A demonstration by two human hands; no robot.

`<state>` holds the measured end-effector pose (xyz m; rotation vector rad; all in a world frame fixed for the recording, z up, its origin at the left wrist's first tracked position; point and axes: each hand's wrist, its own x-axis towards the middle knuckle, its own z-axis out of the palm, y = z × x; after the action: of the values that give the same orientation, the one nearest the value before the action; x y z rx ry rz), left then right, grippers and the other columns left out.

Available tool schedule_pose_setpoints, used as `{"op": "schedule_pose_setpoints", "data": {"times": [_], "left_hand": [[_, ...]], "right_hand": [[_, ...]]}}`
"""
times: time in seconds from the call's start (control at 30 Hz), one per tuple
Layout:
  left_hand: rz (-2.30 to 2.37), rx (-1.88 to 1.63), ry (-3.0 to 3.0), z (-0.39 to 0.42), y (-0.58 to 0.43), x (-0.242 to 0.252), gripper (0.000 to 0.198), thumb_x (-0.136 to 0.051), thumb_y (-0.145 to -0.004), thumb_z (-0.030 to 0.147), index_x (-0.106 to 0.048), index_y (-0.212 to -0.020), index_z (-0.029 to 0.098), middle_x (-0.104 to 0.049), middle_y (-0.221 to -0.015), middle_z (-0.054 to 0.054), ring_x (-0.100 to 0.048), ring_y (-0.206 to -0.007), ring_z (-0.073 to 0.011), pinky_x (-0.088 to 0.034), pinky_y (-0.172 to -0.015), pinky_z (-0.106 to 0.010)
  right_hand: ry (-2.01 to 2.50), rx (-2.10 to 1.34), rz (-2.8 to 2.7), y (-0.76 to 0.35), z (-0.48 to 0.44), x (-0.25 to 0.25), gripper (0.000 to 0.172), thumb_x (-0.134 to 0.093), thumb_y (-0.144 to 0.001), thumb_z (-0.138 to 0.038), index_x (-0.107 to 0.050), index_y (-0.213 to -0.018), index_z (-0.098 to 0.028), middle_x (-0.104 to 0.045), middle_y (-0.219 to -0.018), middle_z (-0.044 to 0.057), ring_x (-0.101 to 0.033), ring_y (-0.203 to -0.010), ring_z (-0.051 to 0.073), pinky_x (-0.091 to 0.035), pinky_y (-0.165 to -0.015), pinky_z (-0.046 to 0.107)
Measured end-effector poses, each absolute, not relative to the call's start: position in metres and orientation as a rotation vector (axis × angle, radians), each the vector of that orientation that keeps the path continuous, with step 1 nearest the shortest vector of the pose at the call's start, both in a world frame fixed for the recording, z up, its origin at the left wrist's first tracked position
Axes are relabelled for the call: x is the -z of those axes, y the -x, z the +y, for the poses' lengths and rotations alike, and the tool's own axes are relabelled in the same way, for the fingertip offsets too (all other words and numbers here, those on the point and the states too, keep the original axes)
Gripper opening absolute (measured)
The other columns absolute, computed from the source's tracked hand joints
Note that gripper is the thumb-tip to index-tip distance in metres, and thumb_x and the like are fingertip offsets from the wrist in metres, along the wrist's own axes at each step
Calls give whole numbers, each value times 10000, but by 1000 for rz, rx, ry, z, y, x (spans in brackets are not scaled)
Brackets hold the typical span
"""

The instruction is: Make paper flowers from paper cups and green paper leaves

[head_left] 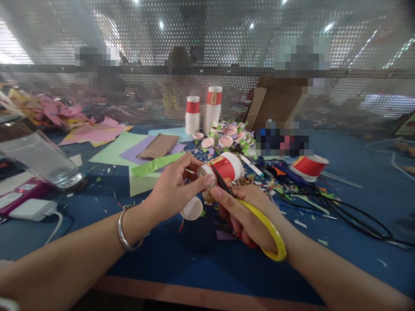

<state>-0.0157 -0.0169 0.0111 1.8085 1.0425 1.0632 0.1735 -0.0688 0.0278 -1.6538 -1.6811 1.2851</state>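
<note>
A red and white paper cup (227,167) lies on its side in the air, pinched near its base by my left hand (177,185). My right hand (246,207) grips scissors with a yellow handle (271,233). One dark blade (220,178) crosses the front of the cup; whether it cuts into the wall I cannot tell. Beneath the cup, a round white paper piece (192,209) is on the blue table. Colored scraps (272,194) are strewn around both hands. The fingers of my right hand behind the handle are partly hidden.
Stacked paper cups (213,110) stand at the back, near decorated round discs (225,141). Colored paper and cardboard (158,146) lie left of center. A glass of water (48,160) and a power strip (22,196) are far left. Black cables (353,216) and another cup (309,167) are right.
</note>
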Motion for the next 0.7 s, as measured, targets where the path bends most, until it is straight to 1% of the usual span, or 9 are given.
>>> {"op": "schedule_pose_setpoints", "data": {"times": [0.1,0.2,0.27,0.4,0.53,0.63,0.7], "left_hand": [[1032,-1116,-1874,-20,15,-14,342,-741,-874,492,-599,-996,206,-698,-891,-47,-682,-791,-195,-571,-663,-327],[1019,-1216,-2054,-23,18,-15,309,-737,-890,414,-615,-1082,205,-693,-1017,-74,-694,-884,-206,-600,-765,-365],[1020,-1239,-2167,-24,20,-14,298,-720,-908,388,-619,-1118,202,-677,-1073,-87,-688,-918,-213,-601,-794,-383],[988,-1221,-2289,-24,22,-12,258,-688,-942,356,-618,-1132,196,-653,-1076,-86,-676,-939,-215,-600,-807,-385],[973,-1267,-2421,-27,21,-11,273,-690,-950,323,-619,-1175,184,-623,-1060,-78,-655,-932,-198,-602,-831,-374],[971,-1314,-2534,-29,21,-11,300,-678,-959,272,-590,-1231,183,-627,-1124,-94,-643,-1012,-208,-604,-871,-378],[966,-1334,-2530,-30,20,-10,305,-683,-960,281,-584,-1234,192,-639,-1151,-98,-643,-1054,-218,-605,-888,-386]], "right_hand": [[1641,-1284,-1652,-173,-70,-26,766,-450,-761,-972,-529,-626,-222,-497,-386,-16,-447,-276,95,-345,-295,192],[1597,-1281,-1624,-172,-72,-24,743,-502,-766,-943,-533,-603,-219,-490,-376,-19,-444,-272,92,-340,-290,185],[1570,-1284,-1600,-171,-73,-23,714,-546,-773,-912,-536,-599,-219,-482,-368,-26,-440,-265,92,-336,-284,185],[1542,-1321,-1535,-168,-77,-25,669,-615,-770,-861,-525,-598,-221,-464,-358,-41,-420,-264,89,-314,-281,184],[1558,-1291,-1489,-167,-82,-29,598,-658,-825,-772,-543,-639,-215,-481,-381,-49,-418,-301,72,-312,-317,165],[1567,-1274,-1486,-167,-84,-30,619,-622,-835,-796,-540,-641,-214,-476,-386,-50,-410,-307,69,-308,-320,164],[1580,-1233,-1507,-167,-84,-29,647,-594,-827,-829,-543,-636,-213,-478,-390,-44,-419,-306,74,-312,-320,169]]}}
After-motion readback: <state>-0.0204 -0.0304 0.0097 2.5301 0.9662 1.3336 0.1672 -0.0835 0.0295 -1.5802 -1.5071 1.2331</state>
